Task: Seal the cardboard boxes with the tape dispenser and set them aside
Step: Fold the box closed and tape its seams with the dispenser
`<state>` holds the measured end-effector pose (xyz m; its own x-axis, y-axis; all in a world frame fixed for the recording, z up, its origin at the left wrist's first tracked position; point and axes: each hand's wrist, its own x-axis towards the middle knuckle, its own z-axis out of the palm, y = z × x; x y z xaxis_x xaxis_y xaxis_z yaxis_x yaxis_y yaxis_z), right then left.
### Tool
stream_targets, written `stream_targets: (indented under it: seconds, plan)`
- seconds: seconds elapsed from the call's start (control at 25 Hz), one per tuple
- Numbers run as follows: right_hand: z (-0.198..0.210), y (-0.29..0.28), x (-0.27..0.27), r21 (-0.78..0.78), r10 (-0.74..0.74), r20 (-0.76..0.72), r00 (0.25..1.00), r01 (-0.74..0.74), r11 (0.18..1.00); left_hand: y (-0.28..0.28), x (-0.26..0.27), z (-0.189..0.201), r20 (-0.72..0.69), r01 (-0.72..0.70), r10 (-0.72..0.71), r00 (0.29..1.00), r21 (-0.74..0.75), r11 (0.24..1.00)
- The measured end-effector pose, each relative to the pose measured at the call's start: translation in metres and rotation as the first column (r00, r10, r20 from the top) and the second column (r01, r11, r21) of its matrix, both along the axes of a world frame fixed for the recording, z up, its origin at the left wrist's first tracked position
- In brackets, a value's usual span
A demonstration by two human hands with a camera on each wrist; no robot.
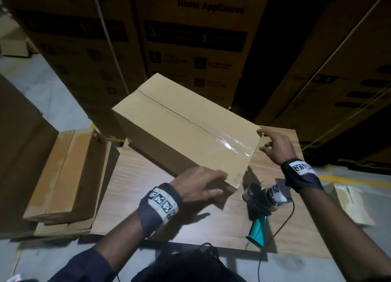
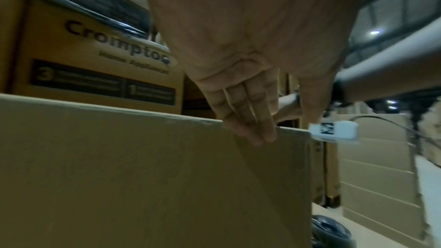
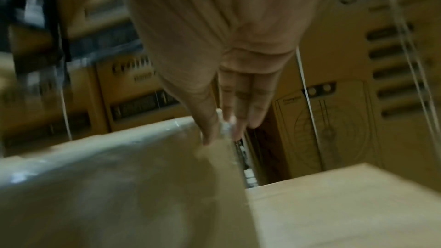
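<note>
A plain cardboard box (image 1: 186,129) stands at an angle on the wooden table (image 1: 137,186). Clear tape (image 1: 232,144) runs along its top seam and folds over the right end. My left hand (image 1: 201,184) rests flat against the box's near corner, fingers (image 2: 250,129) straight at the top edge of the box (image 2: 143,176). My right hand (image 1: 273,144) touches the far right corner, its fingertips (image 3: 226,120) on the taped end of the box (image 3: 119,186). The tape dispenser (image 1: 259,205), with a teal handle, lies on the table between my wrists, held by neither hand.
A stack of flattened cartons (image 1: 69,176) lies left of the table. Tall printed appliance cartons (image 1: 190,38) wall off the back. Another flat piece of cardboard (image 1: 351,205) lies on the floor at the right. A cable trails from my right wrist across the table's front.
</note>
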<state>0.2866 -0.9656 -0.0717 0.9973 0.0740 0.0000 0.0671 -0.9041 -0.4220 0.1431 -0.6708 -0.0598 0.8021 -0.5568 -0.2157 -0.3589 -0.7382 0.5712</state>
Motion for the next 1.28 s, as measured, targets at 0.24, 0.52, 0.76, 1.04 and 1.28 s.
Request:
stream_targets:
  seconds: [0.24,0.52,0.76,1.04,1.28]
  plan:
    - [0.020,0.068,-0.118,0.264,0.078,-0.045,0.996,-0.063,0.962,0.137,0.025,-0.018,0.373,-0.377,0.298,0.879,0.160,0.912]
    - [-0.004,0.108,-0.136,-0.170,0.396,-0.001,0.918,-0.390,0.905,0.163,0.037,-0.050,0.396,-0.482,0.368,0.841,0.241,0.842]
    - [-0.001,0.040,-0.082,-0.334,0.201,0.102,0.974,-0.157,0.929,0.088,-0.004,-0.054,0.432,-0.516,0.389,0.814,0.231,0.825]
    - [0.005,-0.002,-0.002,-0.323,-0.088,0.130,0.988,0.126,0.938,0.001,-0.010,-0.034,0.303,-0.291,0.221,0.927,0.207,0.934]
    - [0.001,0.056,-0.057,-0.137,0.079,0.095,0.992,-0.065,0.988,0.067,-0.009,-0.003,0.138,-0.414,0.428,0.893,-0.121,0.902]
